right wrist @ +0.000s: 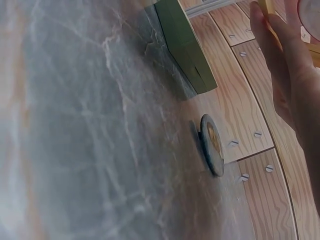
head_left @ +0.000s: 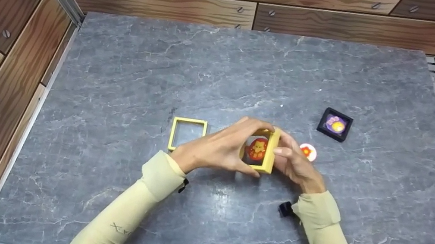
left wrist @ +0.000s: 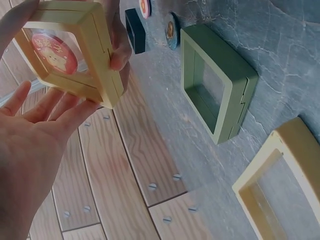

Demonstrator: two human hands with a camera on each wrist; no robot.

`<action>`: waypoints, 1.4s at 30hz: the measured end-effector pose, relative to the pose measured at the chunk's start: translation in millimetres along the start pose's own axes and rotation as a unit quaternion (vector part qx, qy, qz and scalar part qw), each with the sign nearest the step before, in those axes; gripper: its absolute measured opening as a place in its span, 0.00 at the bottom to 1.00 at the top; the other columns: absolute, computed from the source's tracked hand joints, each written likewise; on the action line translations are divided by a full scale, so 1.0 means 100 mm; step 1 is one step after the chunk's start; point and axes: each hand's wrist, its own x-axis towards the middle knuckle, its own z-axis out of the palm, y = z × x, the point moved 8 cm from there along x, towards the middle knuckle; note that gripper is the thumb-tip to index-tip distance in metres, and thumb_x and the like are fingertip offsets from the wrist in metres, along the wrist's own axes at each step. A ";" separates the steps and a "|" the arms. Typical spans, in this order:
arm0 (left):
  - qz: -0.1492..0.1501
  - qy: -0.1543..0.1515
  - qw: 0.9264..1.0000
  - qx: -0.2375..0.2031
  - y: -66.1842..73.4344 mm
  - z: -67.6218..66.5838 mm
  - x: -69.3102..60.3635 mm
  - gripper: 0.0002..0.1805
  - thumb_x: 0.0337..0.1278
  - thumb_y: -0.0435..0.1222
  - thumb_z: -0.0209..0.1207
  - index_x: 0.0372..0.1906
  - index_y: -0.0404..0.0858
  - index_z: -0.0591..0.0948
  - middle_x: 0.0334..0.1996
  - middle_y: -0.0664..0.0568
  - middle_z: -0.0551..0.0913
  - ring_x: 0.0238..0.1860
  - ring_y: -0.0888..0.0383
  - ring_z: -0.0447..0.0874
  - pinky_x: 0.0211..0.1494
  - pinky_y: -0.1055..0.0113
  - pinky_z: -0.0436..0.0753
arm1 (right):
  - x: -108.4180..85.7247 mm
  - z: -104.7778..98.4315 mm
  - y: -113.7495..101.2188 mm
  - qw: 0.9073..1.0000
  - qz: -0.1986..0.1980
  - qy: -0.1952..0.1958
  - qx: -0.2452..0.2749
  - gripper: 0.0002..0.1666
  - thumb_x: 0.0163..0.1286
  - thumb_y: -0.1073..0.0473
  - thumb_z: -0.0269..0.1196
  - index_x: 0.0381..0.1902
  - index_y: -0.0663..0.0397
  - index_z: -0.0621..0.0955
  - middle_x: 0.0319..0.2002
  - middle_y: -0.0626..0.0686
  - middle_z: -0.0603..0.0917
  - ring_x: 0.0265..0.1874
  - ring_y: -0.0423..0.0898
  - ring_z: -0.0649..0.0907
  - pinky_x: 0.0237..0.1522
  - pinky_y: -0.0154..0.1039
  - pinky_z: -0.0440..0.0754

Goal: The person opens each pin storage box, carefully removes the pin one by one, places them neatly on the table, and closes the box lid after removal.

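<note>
Both hands hold a yellow square frame (head_left: 271,152) (left wrist: 107,55) above the table, with a red round badge (head_left: 257,148) (left wrist: 55,53) showing a gold figure behind its clear window. The left hand (head_left: 222,144) (left wrist: 37,135) grips the frame's edges between thumb and fingers. On the frame's other side, the right hand (head_left: 296,163) (right wrist: 295,70) pinches it. In the right wrist view only a corner of the frame shows, at the top right. A second yellow frame (head_left: 173,132) (left wrist: 259,170) stands on the table, left of the left hand in the head view.
A green frame (left wrist: 233,95) (right wrist: 187,50) and a dark-rimmed round badge (left wrist: 172,31) (right wrist: 212,145) stand on the table, hidden by the hands in the head view. A black frame with a purple badge (head_left: 335,124) lies at the right, near a white badge with a red flower (head_left: 311,152).
</note>
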 end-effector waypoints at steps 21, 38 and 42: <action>-0.017 0.011 1.000 0.016 -0.04 -0.13 -0.21 0.57 0.43 0.50 0.83 0.76 0.37 0.65 0.71 0.47 0.76 0.72 0.54 0.73 0.82 0.65 0.71 | 0.01 0.01 0.12 1.000 0.024 -0.015 0.004 0.31 0.70 0.72 0.51 0.70 0.51 0.70 0.63 0.53 0.82 0.58 0.47 0.87 0.66 0.43 0.87; -0.058 0.043 0.997 0.016 -0.15 -0.23 -0.58 0.60 0.46 0.50 0.82 0.83 0.48 0.61 0.73 0.55 0.74 0.73 0.59 0.72 0.81 0.59 0.74 | 0.01 0.05 0.16 0.994 0.050 -0.010 -0.097 0.27 0.77 0.71 0.58 0.71 0.58 0.69 0.71 0.63 0.76 0.67 0.58 0.84 0.75 0.55 0.78; -0.064 0.047 0.997 0.010 -0.15 -0.22 -0.68 0.59 0.45 0.46 0.83 0.83 0.48 0.63 0.75 0.54 0.72 0.75 0.59 0.71 0.83 0.58 0.72 | 0.02 0.09 0.18 0.989 0.051 -0.011 -0.136 0.26 0.76 0.70 0.60 0.69 0.59 0.70 0.71 0.73 0.73 0.66 0.59 0.84 0.73 0.51 0.82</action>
